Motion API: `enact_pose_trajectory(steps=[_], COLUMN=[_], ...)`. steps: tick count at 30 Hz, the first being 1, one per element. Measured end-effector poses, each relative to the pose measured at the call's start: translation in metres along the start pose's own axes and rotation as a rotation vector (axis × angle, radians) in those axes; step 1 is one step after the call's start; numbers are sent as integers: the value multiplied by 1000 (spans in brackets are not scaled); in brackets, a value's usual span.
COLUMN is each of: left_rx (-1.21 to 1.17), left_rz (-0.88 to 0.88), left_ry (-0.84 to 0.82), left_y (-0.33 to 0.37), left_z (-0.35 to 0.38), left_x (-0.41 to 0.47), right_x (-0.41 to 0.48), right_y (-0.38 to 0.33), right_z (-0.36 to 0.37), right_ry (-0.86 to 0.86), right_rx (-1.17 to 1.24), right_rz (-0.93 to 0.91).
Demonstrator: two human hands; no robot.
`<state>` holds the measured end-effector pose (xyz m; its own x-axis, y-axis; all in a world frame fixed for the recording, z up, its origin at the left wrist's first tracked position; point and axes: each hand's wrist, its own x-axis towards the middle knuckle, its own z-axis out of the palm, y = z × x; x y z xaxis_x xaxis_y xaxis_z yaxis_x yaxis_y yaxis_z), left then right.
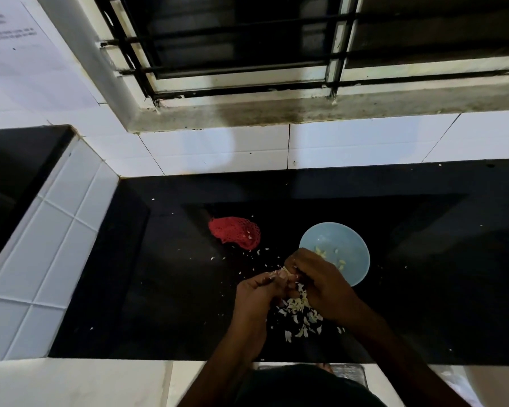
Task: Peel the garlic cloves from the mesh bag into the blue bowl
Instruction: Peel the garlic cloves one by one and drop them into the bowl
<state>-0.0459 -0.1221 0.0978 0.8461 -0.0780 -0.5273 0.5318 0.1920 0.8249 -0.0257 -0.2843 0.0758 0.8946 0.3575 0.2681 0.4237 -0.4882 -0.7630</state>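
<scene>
A red mesh bag (235,232) lies flat on the black counter, left of the blue bowl (353,245). The bowl holds a few pale peeled cloves. In front of the bowl my two hands meet over the counter. My left hand (256,292) and my right hand (315,277) both pinch a garlic clove (284,272) between their fingertips, with papery skin sticking out. My right hand covers the bowl's near left rim. A heap of white garlic skins (300,314) lies under and just behind my hands.
Small skin flakes are scattered over the black counter (159,289) between bag and hands. A white tiled wall stands at the back and a tiled ledge (50,239) at the left. A barred window (247,45) is above. The counter's front edge runs close below my wrists.
</scene>
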Motion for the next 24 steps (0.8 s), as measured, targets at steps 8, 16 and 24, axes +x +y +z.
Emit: enact_pose_trajectory(steps=[8, 16, 24], left_rx=[-188, 243, 490], left_rz=[-181, 374, 573], left_ry=[-102, -34, 41], left_y=[3, -14, -23], left_z=[2, -5, -5], left_x=[2, 12, 14], right_x=[-5, -11, -12], right_y=[5, -16, -21], right_z=[10, 37, 50], right_ry=[101, 328, 391], right_rx=[-44, 603, 991], right_rz=[-15, 358, 521])
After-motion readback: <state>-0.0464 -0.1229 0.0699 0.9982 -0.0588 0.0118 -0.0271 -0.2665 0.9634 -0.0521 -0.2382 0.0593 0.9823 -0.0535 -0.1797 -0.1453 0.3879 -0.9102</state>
